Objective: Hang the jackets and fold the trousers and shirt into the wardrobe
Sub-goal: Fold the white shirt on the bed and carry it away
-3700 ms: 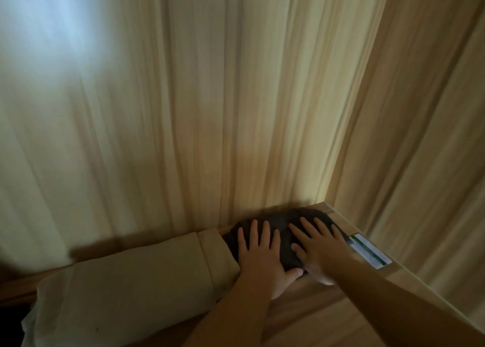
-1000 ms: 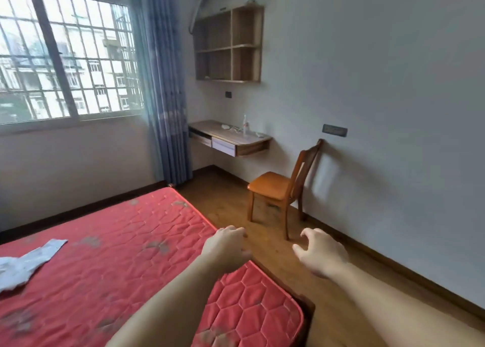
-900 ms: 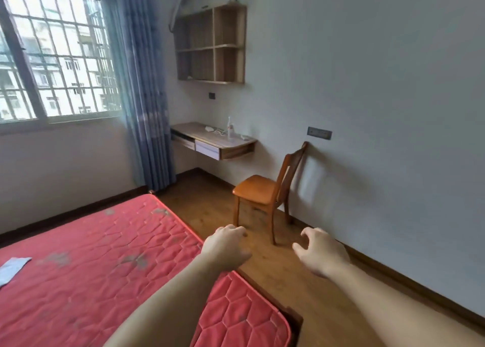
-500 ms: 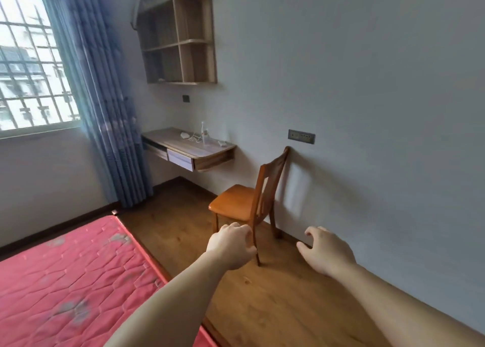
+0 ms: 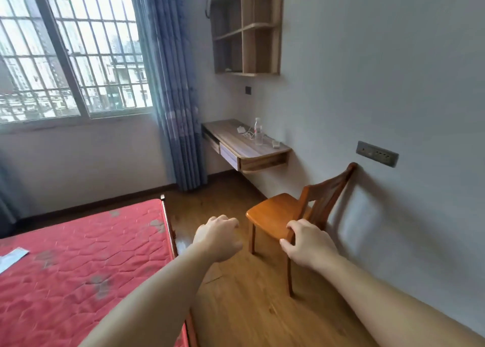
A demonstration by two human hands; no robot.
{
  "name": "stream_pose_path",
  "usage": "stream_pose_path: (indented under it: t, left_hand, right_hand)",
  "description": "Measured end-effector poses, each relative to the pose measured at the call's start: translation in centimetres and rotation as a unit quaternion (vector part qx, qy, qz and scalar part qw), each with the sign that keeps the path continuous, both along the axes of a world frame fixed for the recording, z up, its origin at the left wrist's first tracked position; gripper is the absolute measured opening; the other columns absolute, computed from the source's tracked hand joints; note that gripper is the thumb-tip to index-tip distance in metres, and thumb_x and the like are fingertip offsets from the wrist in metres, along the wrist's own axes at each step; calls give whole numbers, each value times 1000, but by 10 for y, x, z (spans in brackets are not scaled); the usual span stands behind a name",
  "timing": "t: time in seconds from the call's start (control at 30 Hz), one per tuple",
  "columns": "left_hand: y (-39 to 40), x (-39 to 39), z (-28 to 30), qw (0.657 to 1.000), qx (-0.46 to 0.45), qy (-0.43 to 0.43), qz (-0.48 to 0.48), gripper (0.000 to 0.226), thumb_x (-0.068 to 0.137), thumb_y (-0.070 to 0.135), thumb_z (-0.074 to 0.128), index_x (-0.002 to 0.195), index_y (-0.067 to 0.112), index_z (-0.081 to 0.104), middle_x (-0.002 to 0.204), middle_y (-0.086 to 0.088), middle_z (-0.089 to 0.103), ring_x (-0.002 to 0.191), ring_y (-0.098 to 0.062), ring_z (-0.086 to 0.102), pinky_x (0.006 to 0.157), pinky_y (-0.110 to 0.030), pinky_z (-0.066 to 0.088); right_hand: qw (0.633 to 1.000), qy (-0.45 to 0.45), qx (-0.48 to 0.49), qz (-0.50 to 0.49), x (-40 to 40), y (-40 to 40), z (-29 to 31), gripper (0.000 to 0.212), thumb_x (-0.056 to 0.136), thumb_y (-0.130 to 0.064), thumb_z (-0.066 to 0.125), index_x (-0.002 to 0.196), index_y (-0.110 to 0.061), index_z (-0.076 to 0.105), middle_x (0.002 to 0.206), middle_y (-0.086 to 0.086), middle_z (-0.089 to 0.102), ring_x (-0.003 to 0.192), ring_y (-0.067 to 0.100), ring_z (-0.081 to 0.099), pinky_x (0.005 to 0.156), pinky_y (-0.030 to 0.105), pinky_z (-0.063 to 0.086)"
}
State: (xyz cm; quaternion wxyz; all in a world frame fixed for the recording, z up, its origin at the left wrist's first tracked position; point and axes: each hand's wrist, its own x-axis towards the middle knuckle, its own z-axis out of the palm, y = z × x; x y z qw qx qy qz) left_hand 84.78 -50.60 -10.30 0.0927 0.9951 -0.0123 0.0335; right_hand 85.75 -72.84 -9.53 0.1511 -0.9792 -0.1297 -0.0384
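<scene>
Both my arms reach forward over the wooden floor. My left hand (image 5: 217, 238) hovers beside the mattress edge with its fingers loosely curled, holding nothing. My right hand (image 5: 308, 244) is also loosely curled and empty, in front of the chair seat from this angle. A pale piece of cloth (image 5: 11, 257) lies on the red mattress (image 5: 86, 255) at the far left edge. No wardrobe, jacket or trousers are in view.
A wooden chair (image 5: 278, 213) stands against the right wall. A wall-mounted desk (image 5: 246, 147) with a bottle sits in the corner under an open shelf unit (image 5: 246, 29). A blue curtain (image 5: 173, 92) hangs beside the barred window (image 5: 70, 55). Wooden floor (image 5: 257, 315) lies between bed and wall.
Earlier both hands pressed flat on a dark folded garment inside the wardrobe. Since then the view turned to the room, swung right, then back left. Both hands stay empty and loosely curled.
</scene>
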Motion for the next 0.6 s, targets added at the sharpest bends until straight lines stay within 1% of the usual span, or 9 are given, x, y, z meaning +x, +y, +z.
stream_pose_path:
  t: [0.17,0.27,0.33,0.47,0.6]
  left_hand:
    - [44,84,-23,995,-15,-8,96,53,77,50,49,128,33,54,127,6,56,117,-19,49,86,-36,47]
    - [70,134,-41,989,-38,-6,142,55,78,53,49,128,33,53,126,6,57,114,-19,51,85,-35,48]
    - [87,160,-48,984,-49,1,169,56,78,54,49,129,32,53,128,6,56,116,-19,51,84,-35,46]
    - [128,205,-44,975,-42,7,217,51,81,51,53,129,31,53,127,4,56,116,-20,50,85,-36,46]
    - [175,254,-36,959,-49,4,281,50,82,46,52,130,31,53,127,4,55,119,-20,49,91,-38,46]
  right_hand:
    - [995,-39,-36,90,106,34,-12,54,92,-54,49,139,-27,47,140,-6,51,124,16,53,101,32,48]
    - [991,-27,-50,122,181,56,-20,53,92,-53,49,139,-27,46,140,-7,51,124,15,52,100,31,47]
    - [990,-9,-51,134,224,75,-24,53,92,-52,50,138,-28,46,140,-7,51,124,15,52,99,31,47]
    - [986,7,-34,166,299,124,-26,52,91,-53,50,137,-29,47,140,-7,51,122,15,54,96,31,49]
    - [977,14,-24,211,371,185,-27,52,90,-53,51,136,-28,48,139,-7,52,119,15,56,95,33,48]
